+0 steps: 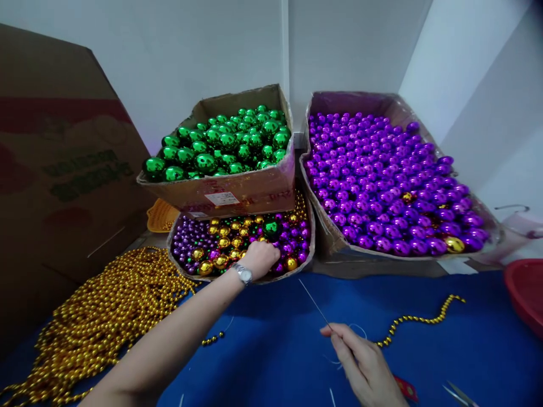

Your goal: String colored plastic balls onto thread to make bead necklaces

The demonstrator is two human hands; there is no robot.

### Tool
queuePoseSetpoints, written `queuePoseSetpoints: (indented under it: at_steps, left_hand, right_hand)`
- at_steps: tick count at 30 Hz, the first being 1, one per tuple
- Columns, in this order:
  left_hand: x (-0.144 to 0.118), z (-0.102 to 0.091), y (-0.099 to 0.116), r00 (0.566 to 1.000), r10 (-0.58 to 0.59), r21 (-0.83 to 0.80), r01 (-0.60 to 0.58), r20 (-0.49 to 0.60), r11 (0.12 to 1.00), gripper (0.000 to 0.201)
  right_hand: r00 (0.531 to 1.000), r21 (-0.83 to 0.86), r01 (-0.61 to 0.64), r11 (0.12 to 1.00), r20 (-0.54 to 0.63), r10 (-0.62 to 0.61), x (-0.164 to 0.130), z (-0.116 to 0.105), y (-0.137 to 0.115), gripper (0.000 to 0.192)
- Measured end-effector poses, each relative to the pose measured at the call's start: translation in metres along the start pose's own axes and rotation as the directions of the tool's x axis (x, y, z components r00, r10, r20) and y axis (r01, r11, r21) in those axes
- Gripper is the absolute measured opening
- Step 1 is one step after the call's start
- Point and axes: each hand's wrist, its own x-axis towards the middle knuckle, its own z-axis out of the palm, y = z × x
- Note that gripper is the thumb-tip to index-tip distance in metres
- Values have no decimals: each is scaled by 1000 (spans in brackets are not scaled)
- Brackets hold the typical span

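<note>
My left hand (262,258), with a silver watch (244,275) on its wrist, reaches into a low box of mixed beads (224,243), gold, purple and green. Its fingers are curled down among the beads, and whatever they grip is hidden. Above the blue cloth (263,350), my right hand (360,362) pinches a long thin needle (314,303) that points up and left toward the box. White thread (358,328) loops beside the fingers. A short string of gold beads (418,320) trails over the cloth to the right of this hand.
Boxes of green balls (227,141) and purple balls (373,181) stand behind. Gold bead strands (114,311) are heaped left, beside a large carton (63,186). A few loose beads (212,339), scissors (460,394) and a red basin (526,291) are also around.
</note>
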Motion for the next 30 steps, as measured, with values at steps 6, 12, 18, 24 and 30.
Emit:
queuePoseSetpoints:
  at_steps: [6, 12, 18, 24, 30]
  left_hand:
    - [-33, -21, 23, 988, -140, -655, 65, -62, 753, 27]
    - [-57, -14, 46, 951, -215, -936, 145, 221, -320, 23]
    - [-61, -14, 53, 940, -225, -907, 152, 255, -393, 18]
    - [-63, -13, 53, 958, -214, -937, 113, 191, -330, 18]
    - [-65, -9, 58, 976, -186, -988, 90, 112, -127, 21]
  right_hand:
    - [999, -13, 25, 1000, -21, -25, 3, 1, 3, 28]
    - [990, -26, 129, 991, -57, -130, 10, 5, 1, 24]
    - [988, -63, 144, 988, -53, -147, 10, 5, 0, 25]
    - [991, -76, 126, 989, -33, -129, 10, 4, 1, 26]
    - [993, -60, 118, 991, -10, -119, 10, 5, 2, 26]
